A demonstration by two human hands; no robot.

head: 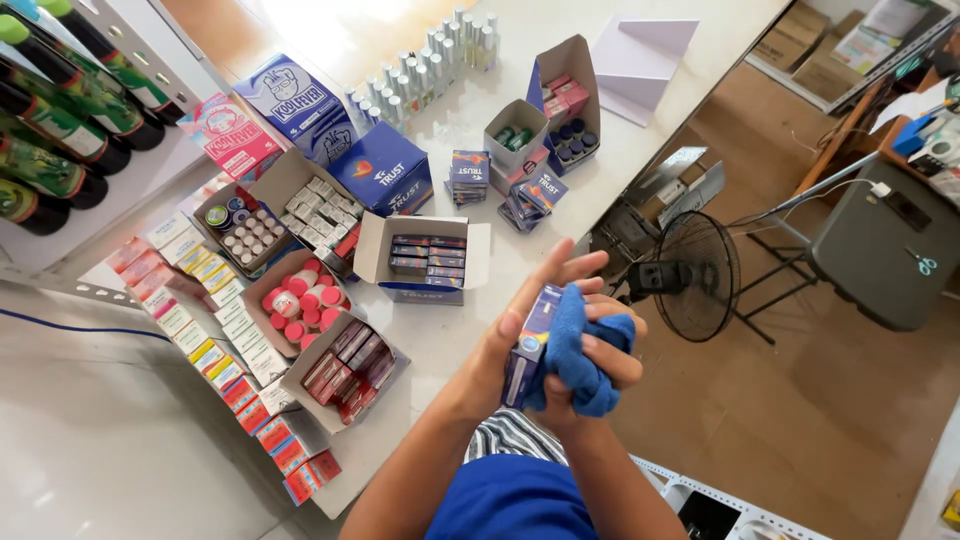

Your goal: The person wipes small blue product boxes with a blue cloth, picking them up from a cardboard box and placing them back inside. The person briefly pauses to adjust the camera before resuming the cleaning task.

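Note:
My left hand [520, 310] holds a small blue carton [527, 345] upright, fingers stretched along its far side. My right hand [600, 350] grips a bunched blue cloth [575, 355] and presses it against the carton's face. Both hands hover above the near edge of a white table [530, 40]. Just beyond them lies an open white box [425, 255] filled with small dark cartons.
The table carries several open boxes of jars, red-capped tubs [298, 300] and packets, blue boxes [385, 170], rows of small bottles [430, 55] and dark bottles [60, 120] on a shelf at left. A black floor fan [695, 275] and a grey folding table [880, 250] stand on the right.

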